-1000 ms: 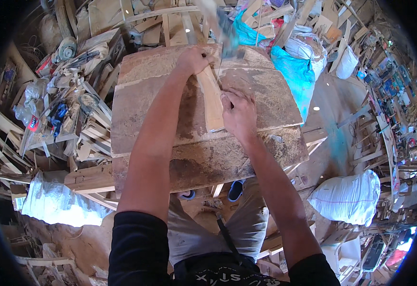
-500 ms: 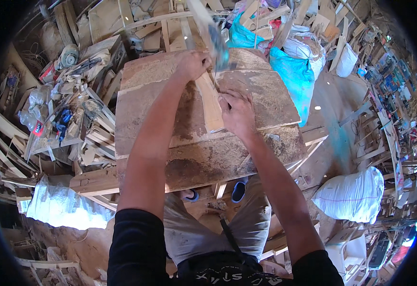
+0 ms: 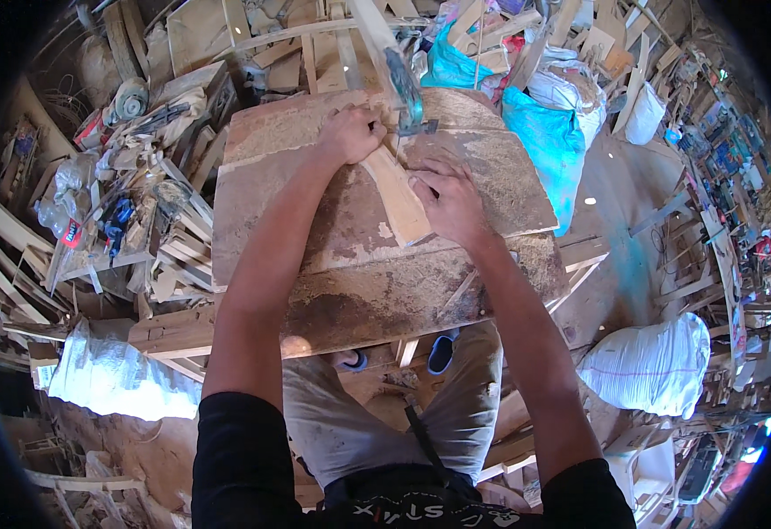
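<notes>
A pale, slightly curved piece of wood point(image 3: 396, 201) lies flat on the sawdust-covered saw table point(image 3: 315, 300). My left hand point(image 3: 351, 134) is closed on its far left part, fingers curled. My right hand point(image 3: 452, 203) grips its right edge, thumb towards the wood. Just beyond the far end of the piece stands the saw's blade guide point(image 3: 410, 110), with a thin blade dropping towards the table between my hands. The left fingers and the guide hide the wood's far end.
Scrap wood and tools, with a plastic bottle point(image 3: 57, 225), crowd a bench on the left. A turquoise sack point(image 3: 540, 145) leans at the table's far right. White sacks stand on the floor, one at the right point(image 3: 650, 363). A timber beam point(image 3: 174, 333) juts out left.
The wood's near end has swung to the right. My left hand has come slightly nearer and left, and my right hand has shifted a little to the right. Both still hold the piece.
</notes>
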Tool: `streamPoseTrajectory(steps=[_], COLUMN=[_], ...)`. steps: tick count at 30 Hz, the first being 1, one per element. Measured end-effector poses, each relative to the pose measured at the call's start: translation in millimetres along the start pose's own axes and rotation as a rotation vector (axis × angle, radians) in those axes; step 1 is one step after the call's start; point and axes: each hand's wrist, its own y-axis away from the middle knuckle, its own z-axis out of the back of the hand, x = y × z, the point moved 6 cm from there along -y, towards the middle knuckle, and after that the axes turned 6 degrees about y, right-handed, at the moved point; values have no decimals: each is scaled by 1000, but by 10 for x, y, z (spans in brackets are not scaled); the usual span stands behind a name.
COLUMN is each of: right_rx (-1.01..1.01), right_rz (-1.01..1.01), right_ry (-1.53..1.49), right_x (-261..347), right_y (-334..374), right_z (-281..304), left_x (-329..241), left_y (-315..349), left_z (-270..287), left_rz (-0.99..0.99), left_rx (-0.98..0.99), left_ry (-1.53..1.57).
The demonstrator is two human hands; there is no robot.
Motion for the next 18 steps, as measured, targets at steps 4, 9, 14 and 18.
streamPoseTrajectory(steps=[4,9,14,18], right_rx=[107,171,215,206], right_rz=[14,3,88,150], right_ry=[44,79,157,125], right_x=[-134,-394,-354,-390], right_y=[-78,-163,-250,-258], right_z=[-13,-8,13,-20], left_x=[42,-78,-22,1], left_y=[97,330,357,317], left_z=[69,267,277,242], left_rz=[163,282,323,327], left_rx=[66,-91,-28,10], left_ry=[-18,-42,-65,-48])
